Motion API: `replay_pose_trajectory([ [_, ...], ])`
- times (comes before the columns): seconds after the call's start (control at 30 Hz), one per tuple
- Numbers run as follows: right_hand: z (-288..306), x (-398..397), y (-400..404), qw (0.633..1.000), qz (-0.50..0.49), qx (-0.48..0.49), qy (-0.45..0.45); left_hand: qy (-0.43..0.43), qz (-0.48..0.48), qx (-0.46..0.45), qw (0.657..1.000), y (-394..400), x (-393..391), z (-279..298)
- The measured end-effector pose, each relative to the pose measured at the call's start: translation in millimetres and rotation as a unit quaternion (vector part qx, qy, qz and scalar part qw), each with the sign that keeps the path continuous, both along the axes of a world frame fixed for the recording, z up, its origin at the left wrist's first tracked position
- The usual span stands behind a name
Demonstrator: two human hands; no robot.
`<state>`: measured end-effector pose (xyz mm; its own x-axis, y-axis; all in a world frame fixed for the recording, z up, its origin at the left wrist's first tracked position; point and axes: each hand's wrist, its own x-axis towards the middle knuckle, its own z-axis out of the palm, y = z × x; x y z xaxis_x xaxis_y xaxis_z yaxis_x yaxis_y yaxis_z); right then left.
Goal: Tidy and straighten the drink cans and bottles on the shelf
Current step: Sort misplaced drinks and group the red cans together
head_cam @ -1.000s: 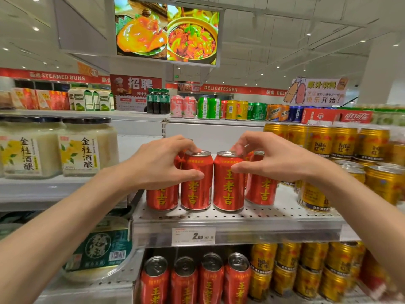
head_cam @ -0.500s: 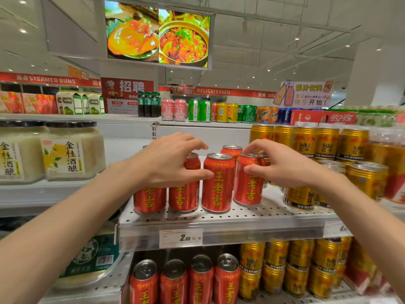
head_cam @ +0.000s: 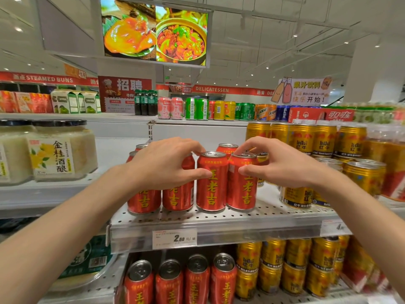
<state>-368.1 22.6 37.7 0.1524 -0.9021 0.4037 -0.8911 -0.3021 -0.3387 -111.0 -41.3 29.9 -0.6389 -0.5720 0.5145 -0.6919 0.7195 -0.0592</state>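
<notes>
On the shelf [head_cam: 219, 218], the left hand [head_cam: 162, 165] grips the second red can [head_cam: 178, 194]; the right hand [head_cam: 282, 165] grips the fourth red can [head_cam: 242, 185]. Rigid, smooth, probably heavy: hold mid-body.

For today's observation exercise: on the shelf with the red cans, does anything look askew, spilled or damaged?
Nothing stands out. The four front red cans stand upright in a row near the shelf edge, labels forward, no dents or spills visible. The left hand grips the second can; the right hand grips the fourth.
</notes>
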Motion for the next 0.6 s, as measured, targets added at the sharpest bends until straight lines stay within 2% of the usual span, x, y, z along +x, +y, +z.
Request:
replay_pose_trajectory([
  [0.33, -5.5, 5.9, 7.7, 1.000, -0.009, 0.000, -0.022, -0.004, -0.007, -0.010, 1.000, 3.7, 1.5, 0.5],
  [0.6, 17.4, 11.4, -9.2, 0.999, -0.012, -0.040, -0.009, 0.035, 0.021, 0.018, 0.999, 5.6, 42.0, 11.7],
])
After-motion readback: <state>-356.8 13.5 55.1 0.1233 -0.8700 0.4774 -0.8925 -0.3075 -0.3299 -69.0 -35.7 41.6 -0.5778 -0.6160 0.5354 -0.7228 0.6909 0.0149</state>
